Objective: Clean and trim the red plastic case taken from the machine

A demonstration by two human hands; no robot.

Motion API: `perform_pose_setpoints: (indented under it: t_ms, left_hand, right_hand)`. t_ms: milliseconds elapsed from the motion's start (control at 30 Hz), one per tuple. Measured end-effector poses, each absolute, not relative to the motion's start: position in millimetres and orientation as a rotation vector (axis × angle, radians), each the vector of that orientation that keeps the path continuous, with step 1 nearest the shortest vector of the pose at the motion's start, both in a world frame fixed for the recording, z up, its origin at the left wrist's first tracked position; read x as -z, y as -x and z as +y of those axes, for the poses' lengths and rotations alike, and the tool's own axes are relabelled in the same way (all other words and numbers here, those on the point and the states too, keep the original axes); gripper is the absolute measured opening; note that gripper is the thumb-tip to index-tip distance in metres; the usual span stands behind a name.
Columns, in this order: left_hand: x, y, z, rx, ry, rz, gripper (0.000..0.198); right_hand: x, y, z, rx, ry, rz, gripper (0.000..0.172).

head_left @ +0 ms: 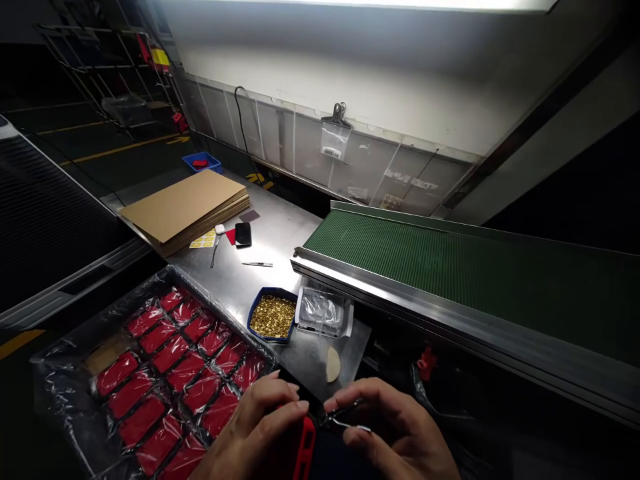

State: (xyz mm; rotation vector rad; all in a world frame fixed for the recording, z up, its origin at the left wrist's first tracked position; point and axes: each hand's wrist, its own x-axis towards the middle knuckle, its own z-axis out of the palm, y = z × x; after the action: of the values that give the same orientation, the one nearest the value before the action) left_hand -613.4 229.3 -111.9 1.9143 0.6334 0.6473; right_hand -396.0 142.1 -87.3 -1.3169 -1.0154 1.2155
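Observation:
At the bottom centre, my left hand (255, 427) is closed around a red plastic case (305, 447) with slots along its edge; most of the case is dark or hidden. Just to its right, my right hand (400, 427) pinches a small shiny metal piece (345, 421), like a bent wire or tweezers, whose exact kind I cannot make out. Its tip points toward the red case. Ahead of both hands, a blue tray (251, 327) holds many small gold-coloured metal parts (273, 316).
On the left, a plastic-lined box (65, 373) contains rows of red wrapped pieces (170, 353). Cardboard sheets (185, 203), a black phone-like object (243, 235) and tweezers (257, 265) lie on the metal table (285, 230). A green conveyor belt (425, 267) runs along the right.

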Motion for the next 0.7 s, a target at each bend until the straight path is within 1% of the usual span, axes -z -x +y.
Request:
perform_pose_setpoints:
  t_ms: [200,400,533,700]
  left_hand:
    - [103,613,232,-0.695,-1.915,0.567,0.054]
    - [106,616,234,-0.672,-1.983,0.549,0.057]
    - [103,619,239,-0.615,-2.039,0.495,0.058]
    - [97,620,243,-0.502,-2.121,0.427,0.082]
  right_hand:
    - [77,392,143,-1.063,1.449,-1.293,0.020]
    - [72,387,145,-0.978,1.471,-1.491,0.022]
    - [68,388,149,-0.923,1.465,-1.567,0.018]
    - [66,390,153,-0.822,1.399,-1.635,0.021]
